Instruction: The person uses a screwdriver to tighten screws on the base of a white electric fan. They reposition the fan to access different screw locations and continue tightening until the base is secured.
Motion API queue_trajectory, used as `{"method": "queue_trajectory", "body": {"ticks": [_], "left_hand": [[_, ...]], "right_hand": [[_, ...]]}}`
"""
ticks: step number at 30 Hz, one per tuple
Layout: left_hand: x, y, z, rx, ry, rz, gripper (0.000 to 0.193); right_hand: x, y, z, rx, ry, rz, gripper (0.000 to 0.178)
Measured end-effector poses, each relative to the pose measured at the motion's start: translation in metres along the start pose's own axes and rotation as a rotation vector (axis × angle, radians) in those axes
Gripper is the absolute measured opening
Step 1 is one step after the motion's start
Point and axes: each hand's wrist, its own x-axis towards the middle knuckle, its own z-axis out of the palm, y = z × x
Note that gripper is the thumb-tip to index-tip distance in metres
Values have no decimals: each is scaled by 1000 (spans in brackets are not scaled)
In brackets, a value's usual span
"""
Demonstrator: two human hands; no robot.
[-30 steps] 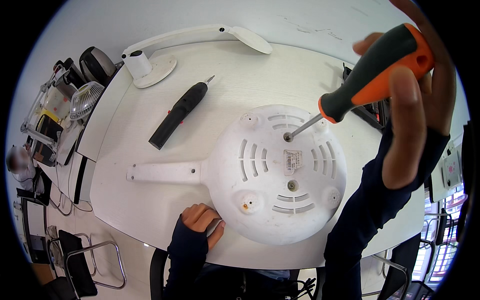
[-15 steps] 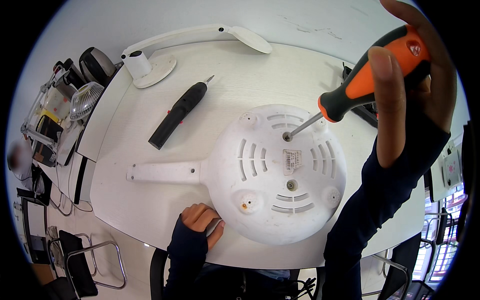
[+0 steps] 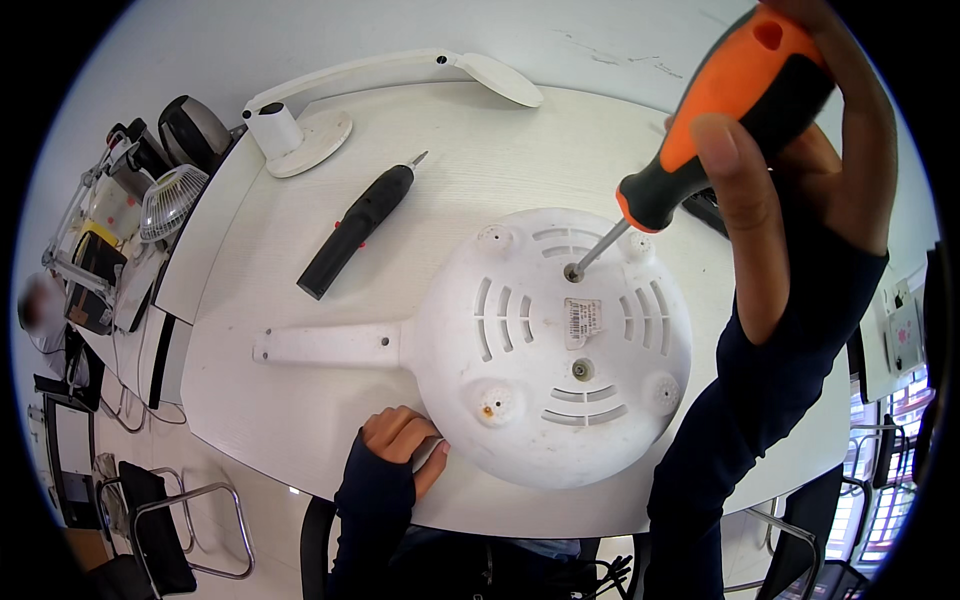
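A white round plastic housing [image 3: 540, 445] with a straight handle [image 3: 330, 345] lies on the table, its vent slots, feet and label facing up. My right hand [image 3: 760, 210] is closed around the orange and dark-green handle of a screwdriver [image 3: 655, 190]. The screwdriver leans to the right, its tip down in the recessed hole at the far side of the housing. A second recessed hole [image 3: 583, 370], nearer me, shows a screw inside. My left hand [image 3: 405, 440] rests by the near left rim, fingers curled and thumb against the housing.
A black cordless electric screwdriver [image 3: 355, 232] lies left of the housing. Behind it stands a white desk lamp [image 3: 300, 140]. Dark items [image 3: 708, 208] sit at the back right, partly behind my right hand. Chairs [image 3: 160, 525] stand beyond the table edge.
My right hand and the screwdriver handle have shifted slightly left and turned, showing a different side of the grip. The tip stays in the same hole. My left hand has not moved.
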Motion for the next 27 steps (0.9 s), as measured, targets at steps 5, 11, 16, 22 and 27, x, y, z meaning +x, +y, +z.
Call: {"method": "queue_trajectory", "body": {"ticks": [5, 11, 16, 22, 27], "left_hand": [[0, 1, 1, 0, -1, -8, 14], [0, 1, 0, -8, -6, -15, 14], [2, 3, 0, -11, -1, -7, 14], [0, 2, 0, -1, -3, -16, 14], [1, 3, -1, 0, 3, -19, 14]], "right_hand": [[0, 0, -2, -13, 8, 3, 66], [-1, 0, -1, -10, 8, 0, 65], [1, -3, -5, -38, 23, 0, 63], [1, 0, -2, -39, 41, 0, 62], [1, 0, -1, -46, 43, -4, 60]]}}
